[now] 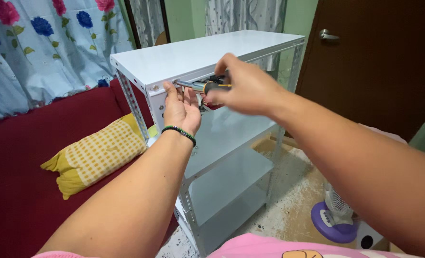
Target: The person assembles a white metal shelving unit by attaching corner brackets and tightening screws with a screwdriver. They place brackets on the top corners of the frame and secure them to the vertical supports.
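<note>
Head view. White metal shelf rack [207, 55] stands upright, several shelves, perforated angle posts; its near left corner sits against a dark red sofa [21, 167].

Right hand [243, 88] is wrapped closed around the handle of a screwdriver [207, 86] with a black and yellow grip. Shaft runs level, pointing left, just under the front edge of the top shelf. The tip sits at the near left corner post, close beside a round screw head [155, 88] on that corner; whether tip and fastener actually touch cannot be told.

Left hand [181, 107] is raised to the same corner, palm toward the camera, fingers curled up beside the shaft tip and against the post just under the top shelf. Whether it pinches anything cannot be told. Dark beaded bracelet [179, 134] on the left wrist.

The two hands are close together, nearly touching at the shaft.

Surroundings: yellow checked pillow [95, 155] on the sofa, left of the rack. Floral curtain [45, 43] behind the sofa. Brown door [380, 62] beyond the rack's far right edge. White and purple fan base [334, 220] on the floor, right of the bottom shelf.
</note>
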